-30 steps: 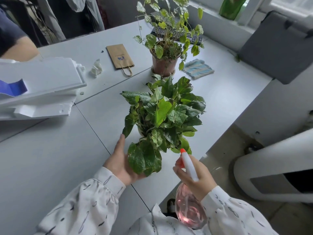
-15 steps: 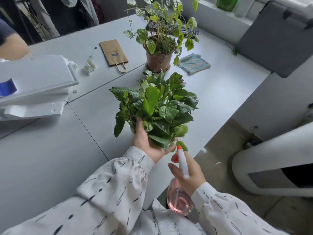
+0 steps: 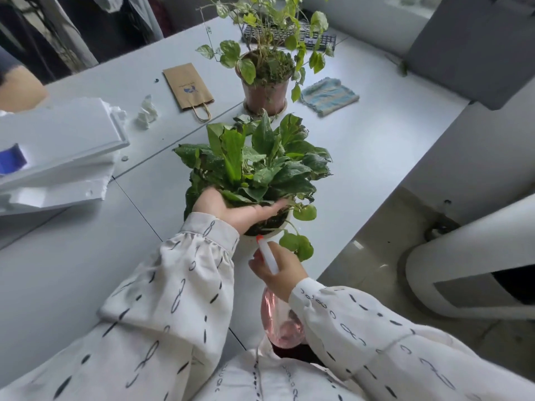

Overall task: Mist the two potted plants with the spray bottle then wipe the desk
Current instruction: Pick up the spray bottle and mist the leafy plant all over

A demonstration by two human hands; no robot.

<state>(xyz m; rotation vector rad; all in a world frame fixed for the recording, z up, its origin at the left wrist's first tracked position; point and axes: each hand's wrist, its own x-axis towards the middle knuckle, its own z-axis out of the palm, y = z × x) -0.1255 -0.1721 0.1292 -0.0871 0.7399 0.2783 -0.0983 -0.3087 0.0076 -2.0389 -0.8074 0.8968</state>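
Observation:
A leafy dark-green potted plant (image 3: 260,166) stands on the white desk (image 3: 376,146) in front of me. My left hand (image 3: 240,209) lies palm up across its near side, fingers spread, pressing the lower leaves back so the soil and white pot rim show. My right hand (image 3: 279,270) is shut on the pink spray bottle (image 3: 278,319), whose white nozzle with orange tip points at the pot's near rim. Behind stands a second, thin-stemmed plant in a terracotta pot (image 3: 265,94). A folded blue-striped cloth (image 3: 328,95) lies to its right.
A brown paper bag (image 3: 188,86) and a crumpled tissue (image 3: 147,114) lie at the back left. White foam slabs (image 3: 55,151) fill the left side. A keyboard (image 3: 318,39) sits behind the far plant. The desk's edge runs diagonally on the right, above a white appliance (image 3: 469,256).
My left hand has gone from cupping the plant's left side to lying across its front under the leaves, lifting them. The spray bottle has stayed near the pot's rim.

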